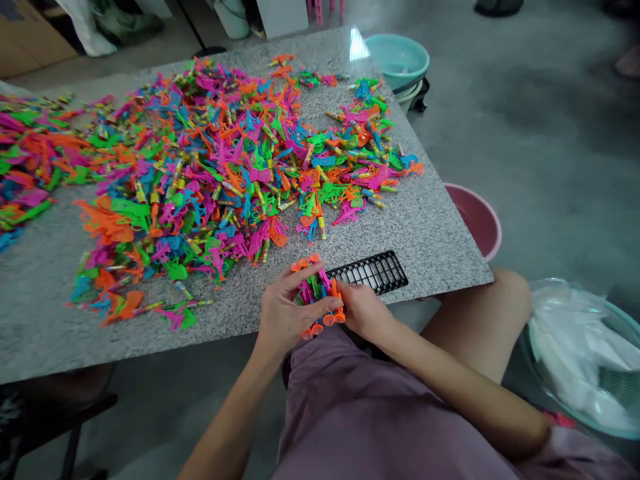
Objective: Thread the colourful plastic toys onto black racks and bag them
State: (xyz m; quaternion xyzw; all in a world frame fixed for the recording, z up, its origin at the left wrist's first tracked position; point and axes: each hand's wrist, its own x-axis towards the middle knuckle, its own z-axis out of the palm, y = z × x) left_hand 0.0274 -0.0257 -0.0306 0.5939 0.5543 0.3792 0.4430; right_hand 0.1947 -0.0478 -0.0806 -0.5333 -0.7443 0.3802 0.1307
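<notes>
My left hand (pixel 286 303) is wrapped around a toy bundle (pixel 329 320), small plastic pieces in pink, green, blue and orange. Round orange cup-like ends stick out along its near and far sides. My right hand (pixel 365 311) is closed against the bundle's right side, its fingertips hidden behind the orange parts, so what it pinches is not clear. Both hands are at the table's near edge, above my lap. Just beyond the right hand lies a black plastic grid (pixel 373 273), partly covered by that hand.
A large heap of colourful plastic toys (pixel 240 153) spreads over the speckled stone table (pixel 425 233). Right of the table are a teal basin (pixel 400 57), a pink basin (pixel 475 220) and a green basket (pixel 620 383) holding clear plastic bags (pixel 575 353).
</notes>
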